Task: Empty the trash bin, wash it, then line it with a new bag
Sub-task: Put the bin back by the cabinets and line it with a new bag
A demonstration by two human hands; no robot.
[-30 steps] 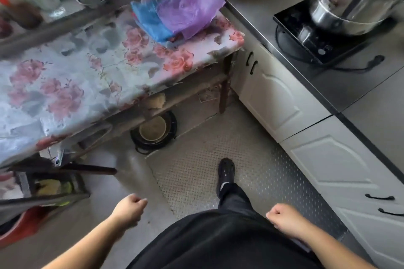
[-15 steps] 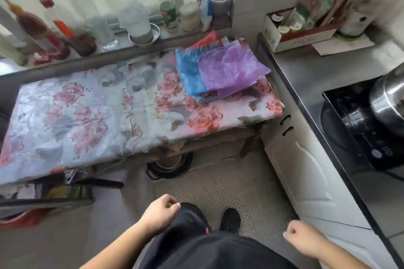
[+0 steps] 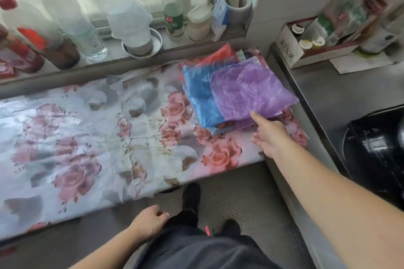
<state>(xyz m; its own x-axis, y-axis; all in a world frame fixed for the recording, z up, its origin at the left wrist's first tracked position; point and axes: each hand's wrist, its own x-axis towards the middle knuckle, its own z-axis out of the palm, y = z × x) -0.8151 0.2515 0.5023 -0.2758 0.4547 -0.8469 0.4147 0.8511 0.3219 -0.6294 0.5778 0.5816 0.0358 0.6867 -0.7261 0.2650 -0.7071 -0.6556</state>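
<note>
- The step in hand looks like the last part of the task, fetching a new bag to line the bin. The trash bin itself is nowhere in view, so whether it is already emptied and washed cannot be told.
- The right hand (image 3: 270,135) is stretched out over the table (image 3: 91,137), which wears a rose-print cover. Its grip is released: the fingers are straight and spread, and the forefinger tip touches or nearly touches the near edge of the purple bag (image 3: 249,91). It holds nothing yet.
- The purple bag lies flat on top of a stack of folded plastic bags at about 2 o'clock on the table, close to its far right corner. It partly overlaps a blue bag (image 3: 197,96), and a red bag (image 3: 218,55) peeks out at the far side of the stack.
- The left hand (image 3: 149,223) hangs low by the person's thigh at 6 o'clock, off the table. Its fingers are loosely curled around nothing, so its grip is idle.
- The next move, as I judge it, calls for pinching only the top sheet at its near edge and lifting it free. The thin film may cling to the bags beneath, so a slow peel would suit, with the left hand coming up to hold the stack down.
- Bottles (image 3: 67,17) and jars stand on the sill at 12 o'clock, well apart from the reach. The counter (image 3: 328,94) adjoins the table at 3 o'clock.
</note>
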